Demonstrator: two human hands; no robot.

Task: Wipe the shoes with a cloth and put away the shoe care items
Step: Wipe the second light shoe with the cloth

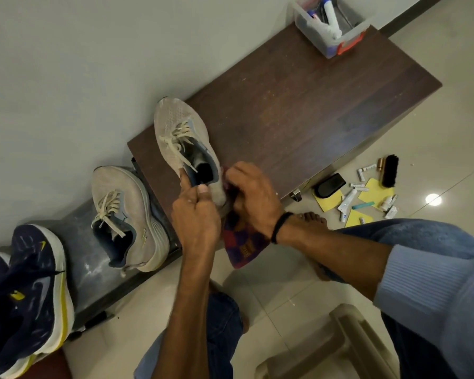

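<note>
While the wiping is under way, we judge the task far from done. The brown worktop (298, 110) carries the grey shoe (175, 127), heel toward us; the navy pair (25, 283) and the second grey shoe (126, 212) sit lower left (wiped or not, we cannot tell). Our left hand (196, 214) grips the grey shoe's heel; our right hand (253, 192) clutches the checked cloth (244, 242) against it. The clear box (316, 38) stands at the worktop's far end; the brush (390, 170) and tubes (348, 199) lie on the floor, not yet put away.

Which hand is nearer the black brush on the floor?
Right. The right hand, holding the cloth, lies left of the brush; the left hand, gripping the shoe, is farther left.
</note>
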